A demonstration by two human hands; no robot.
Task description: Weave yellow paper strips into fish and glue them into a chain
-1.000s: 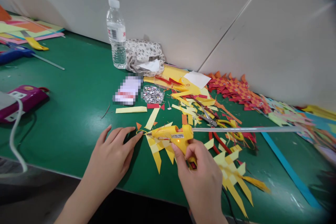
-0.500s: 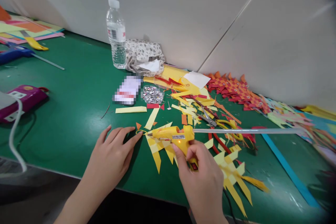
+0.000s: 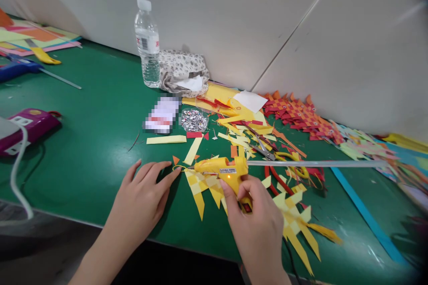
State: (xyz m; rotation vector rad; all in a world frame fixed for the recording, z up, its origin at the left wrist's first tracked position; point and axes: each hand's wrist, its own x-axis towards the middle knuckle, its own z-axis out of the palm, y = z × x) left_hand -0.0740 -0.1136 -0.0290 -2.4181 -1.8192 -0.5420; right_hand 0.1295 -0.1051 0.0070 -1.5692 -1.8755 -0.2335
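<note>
My right hand (image 3: 259,216) is wrapped round the grip of a yellow hot glue gun (image 3: 230,169). A long clear glue stick (image 3: 314,164) sticks out of its back end, and an orange light glows on its body. The nozzle is at the top left corner of a woven yellow paper fish (image 3: 200,185), partly hidden under the gun. My left hand (image 3: 147,191) rests on the table with bent fingers, its fingertips on a thin yellow string loop (image 3: 177,166) by that corner. Another woven yellow paper fish (image 3: 292,216) with a tassel lies right of my right hand.
Scissors (image 3: 264,151) lie among yellow paper scraps (image 3: 234,140). Behind are a water bottle (image 3: 147,49), a tissue pouch (image 3: 183,69), a blurred phone (image 3: 162,115) and a bag of googly eyes (image 3: 194,120). Red-orange woven fish (image 3: 297,113) line the wall. A purple power strip (image 3: 30,129) is left.
The glue gun's rear and its glue stick have tipped up slightly in my right hand. The nozzle stays near the fish's corner, and my left hand has hardly moved.
</note>
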